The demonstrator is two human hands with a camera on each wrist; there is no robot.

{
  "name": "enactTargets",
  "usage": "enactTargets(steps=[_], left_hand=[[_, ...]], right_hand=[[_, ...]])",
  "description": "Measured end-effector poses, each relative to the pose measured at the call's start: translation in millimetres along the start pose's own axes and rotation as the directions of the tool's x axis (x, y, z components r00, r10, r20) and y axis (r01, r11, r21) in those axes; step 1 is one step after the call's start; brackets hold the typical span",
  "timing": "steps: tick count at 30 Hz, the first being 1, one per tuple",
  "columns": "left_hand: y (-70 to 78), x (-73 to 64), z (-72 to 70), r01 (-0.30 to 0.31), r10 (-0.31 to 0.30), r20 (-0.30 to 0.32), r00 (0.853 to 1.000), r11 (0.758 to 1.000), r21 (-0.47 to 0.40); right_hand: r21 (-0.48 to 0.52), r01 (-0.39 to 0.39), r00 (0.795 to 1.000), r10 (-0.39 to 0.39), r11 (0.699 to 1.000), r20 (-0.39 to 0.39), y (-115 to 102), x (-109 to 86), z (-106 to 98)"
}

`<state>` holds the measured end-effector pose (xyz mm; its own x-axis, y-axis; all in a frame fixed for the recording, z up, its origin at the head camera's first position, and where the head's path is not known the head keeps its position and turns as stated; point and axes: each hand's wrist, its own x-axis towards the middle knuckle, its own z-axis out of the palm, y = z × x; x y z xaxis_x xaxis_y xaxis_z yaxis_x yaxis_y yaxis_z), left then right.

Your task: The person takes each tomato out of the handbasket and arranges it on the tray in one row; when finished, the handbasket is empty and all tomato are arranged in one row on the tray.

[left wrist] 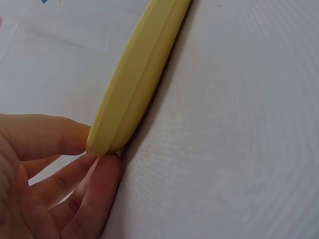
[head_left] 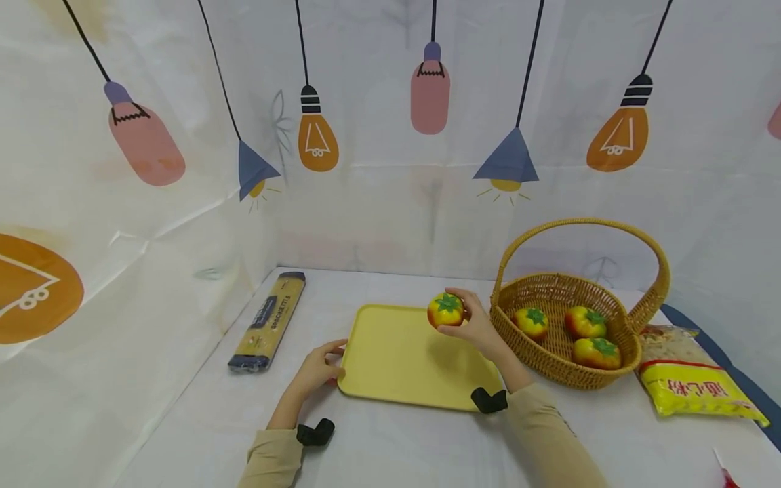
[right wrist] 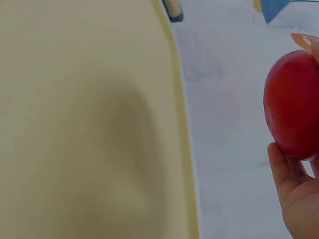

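Note:
In the head view my right hand (head_left: 478, 327) holds a yellow-red toy tomato (head_left: 445, 310) with a green leafy top, above the right part of a yellow tray (head_left: 390, 352). Its red underside shows at the right edge of the right wrist view, the tomato (right wrist: 294, 107) gripped between thumb and fingers. My left hand (head_left: 318, 369) is at the tray's left edge. Seen from the left wrist, thumb and fingers pinch the tray's rim (left wrist: 117, 114) near a corner. To the right, a wicker basket (head_left: 564, 376) contains three similar tomatoes (head_left: 529, 323).
A long spaghetti pack (head_left: 271, 322) lies left of the tray. Right of the basket is a yellow and clear bag of macaroni (head_left: 695, 386). A small red and white object (head_left: 726, 471) is partly visible at the lower right. A patterned sheet (head_left: 378, 224) hangs behind the white table.

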<state>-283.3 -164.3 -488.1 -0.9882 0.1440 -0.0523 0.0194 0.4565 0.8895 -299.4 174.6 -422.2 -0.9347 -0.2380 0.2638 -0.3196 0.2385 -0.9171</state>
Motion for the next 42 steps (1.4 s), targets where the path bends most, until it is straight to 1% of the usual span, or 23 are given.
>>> enactTargets(steps=[2,4,7,10,16,23,28,29,36,42], left_hand=[[0.2,0.1,-0.5,-0.005,0.005,0.000,1.000,1.000,0.002],[0.4,0.2,-0.8,-0.010,0.010,0.001,1.000,1.000,0.003],[0.2,0.3,-0.9,-0.016,0.016,0.005,1.000,1.000,-0.003],[0.3,-0.4,-0.8,-0.010,0.010,0.009,1.000,1.000,-0.016],[0.2,-1.6,-1.0,0.010,-0.009,0.018,1.000,1.000,-0.026],[-0.2,-1.1,0.0,0.019,-0.019,0.010,1.000,1.000,-0.020],[0.9,-1.7,-0.3,0.015,-0.015,0.020,1.000,1.000,-0.024],[1.1,-2.1,-0.4,0.015,-0.015,0.022,1.000,1.000,-0.026],[1.6,-3.9,-0.4,-0.001,0.003,0.034,0.999,0.999,-0.051],[2.1,-4.1,-1.0,-0.004,0.006,0.037,0.999,0.999,-0.044]], right_hand=[[0.001,0.017,1.000,-0.017,1.000,0.006,-5.3,1.7,6.7],[0.018,0.011,1.000,-0.011,1.000,0.014,-10.2,2.4,12.1],[0.038,-0.012,1.000,0.011,0.999,0.028,-16.4,1.8,19.3],[0.069,-0.059,0.997,0.056,0.996,0.047,-14.8,2.9,25.8],[0.106,-0.089,0.993,0.080,0.990,0.087,-8.4,8.5,39.1],[0.083,-0.076,0.994,0.069,0.994,0.083,21.9,26.2,57.7],[0.085,-0.104,0.991,0.096,0.991,0.090,23.6,32.6,65.2],[0.088,-0.112,0.990,0.104,0.990,0.092,23.3,33.2,66.1],[0.076,-0.124,0.986,0.114,0.989,0.124,0.9,29.2,73.3],[0.079,-0.122,0.982,0.108,0.989,0.155,-6.6,35.0,85.2]])
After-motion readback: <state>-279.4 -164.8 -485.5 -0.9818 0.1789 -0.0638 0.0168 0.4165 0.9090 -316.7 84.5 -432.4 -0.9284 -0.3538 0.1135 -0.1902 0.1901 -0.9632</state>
